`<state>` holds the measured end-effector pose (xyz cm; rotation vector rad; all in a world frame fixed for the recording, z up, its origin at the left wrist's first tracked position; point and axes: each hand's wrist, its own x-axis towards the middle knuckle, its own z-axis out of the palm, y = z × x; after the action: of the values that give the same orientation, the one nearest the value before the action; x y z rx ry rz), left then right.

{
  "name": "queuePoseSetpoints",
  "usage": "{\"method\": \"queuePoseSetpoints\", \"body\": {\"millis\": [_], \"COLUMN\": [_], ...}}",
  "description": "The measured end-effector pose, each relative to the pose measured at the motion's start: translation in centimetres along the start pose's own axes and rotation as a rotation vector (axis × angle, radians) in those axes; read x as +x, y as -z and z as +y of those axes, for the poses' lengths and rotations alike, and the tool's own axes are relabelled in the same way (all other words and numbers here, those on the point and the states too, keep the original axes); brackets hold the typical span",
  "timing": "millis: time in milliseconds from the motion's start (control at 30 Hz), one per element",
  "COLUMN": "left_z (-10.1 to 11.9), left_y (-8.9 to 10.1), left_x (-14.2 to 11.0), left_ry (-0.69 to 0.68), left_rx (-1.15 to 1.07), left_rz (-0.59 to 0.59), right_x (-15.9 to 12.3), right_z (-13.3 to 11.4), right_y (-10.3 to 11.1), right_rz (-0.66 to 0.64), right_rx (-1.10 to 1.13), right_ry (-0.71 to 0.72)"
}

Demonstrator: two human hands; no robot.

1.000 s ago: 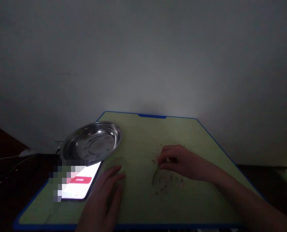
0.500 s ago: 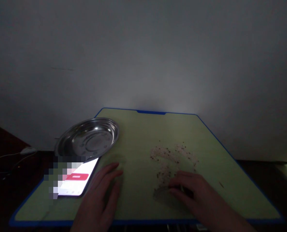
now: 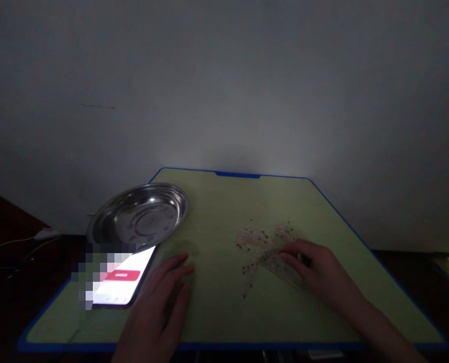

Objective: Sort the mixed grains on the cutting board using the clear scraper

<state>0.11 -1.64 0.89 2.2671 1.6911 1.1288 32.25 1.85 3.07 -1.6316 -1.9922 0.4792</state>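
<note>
On the pale green tabletop, small light grains [image 3: 250,237] mixed with dark specks lie in loose patches. My right hand [image 3: 310,262] pinches a thin see-through piece [image 3: 281,268] between thumb and fingers. This piece lies low over the grains, and dark specks show on or through it; its exact kind cannot be made out. My left hand [image 3: 160,302] rests on the table to the left of the grains, fingers apart and holding nothing. Right beside it is a phone [image 3: 128,282] with a lit white and red screen, partly blurred out.
A shallow steel basin [image 3: 141,217] stands at the table's left side, overlapping the phone's far end in view. Blue edging [image 3: 345,222] runs round the table [image 3: 217,201]. A grey wall [image 3: 224,91] rises behind, and white cables [image 3: 45,234] lie at the left.
My right hand has moved away from me and slightly right, with the see-through piece, onto the middle of the grains. Near grains have shifted. The left hand stays about where it was.
</note>
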Motion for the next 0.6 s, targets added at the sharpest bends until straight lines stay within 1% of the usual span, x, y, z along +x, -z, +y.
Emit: {"method": "queuePoseSetpoints", "body": {"millis": [100,233,333,467,600], "left_z": [0.0,0.0,0.1,0.1,0.1], "left_y": [0.0,0.0,0.1,0.1,-0.1], "left_x": [0.0,-0.1,0.0,0.0,0.0], "left_ry": [-0.008,0.006,0.025,0.013,0.021], "left_rx": [-0.001,-0.011,-0.025,-0.028,-0.037], "left_rz": [0.008,0.008,0.001,0.007,-0.006], "right_x": [0.6,1.3,2.2,3.5,4.1], "right_z": [-0.1,-1.2,-2.2,-3.2,-4.3], "right_y": [0.4,0.8,0.5,-0.6,-1.3], "right_rz": [0.009,0.003,-0.063,-0.140,-0.216], "right_rx": [-0.002,0.054,0.043,-0.003,0.001], "right_ry": [0.007,0.026,0.047,0.065,0.105]}}
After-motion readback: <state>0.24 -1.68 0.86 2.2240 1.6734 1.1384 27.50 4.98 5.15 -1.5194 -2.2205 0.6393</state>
